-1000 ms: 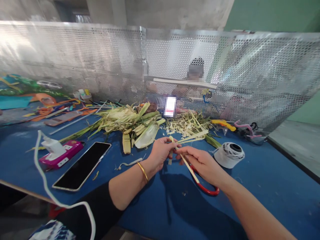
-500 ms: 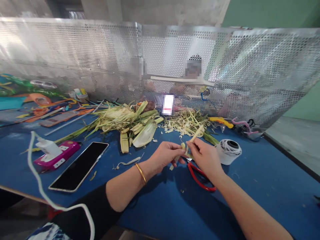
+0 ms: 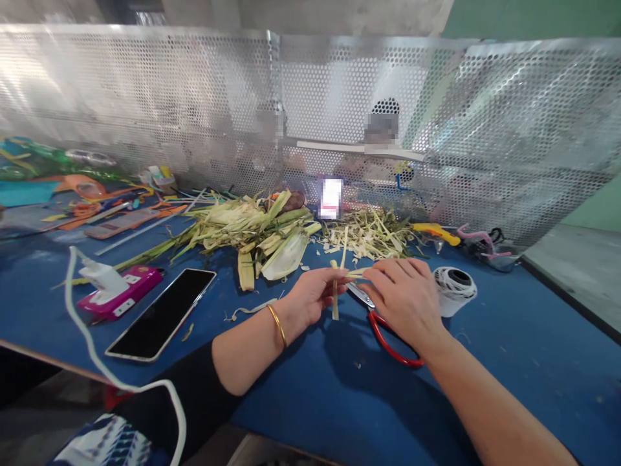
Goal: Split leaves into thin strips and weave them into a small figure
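Note:
My left hand [image 3: 315,296], with a gold bangle on its wrist, pinches several pale plant strips [image 3: 335,301] that cross at the fingertips. One strip hangs down and another points up toward the far side. My right hand [image 3: 407,294] is closed, thumb and fingers on the end of a strip [image 3: 358,274] running to the right from the crossing. Its fingertips are partly hidden. Beneath the hands, red-handled scissors [image 3: 395,349] lie on the blue table, the blades partly covered. Right of my right hand stands a spool of white cord [image 3: 455,294].
Behind the hands lie a heap of husk-like leaves [image 3: 233,226] and a pile of thin shreds [image 3: 371,236]. A dark phone [image 3: 162,314], a magenta power strip [image 3: 119,294] and a white cable [image 3: 80,330] are at left. A perforated screen [image 3: 204,110] closes off the back; a person sits beyond.
My right hand has gone from along a downward strip, to holding one upright, to pulling one rightward. My left hand keeps its pinch, while the strips now spread crosswise and more scissor blade shows.

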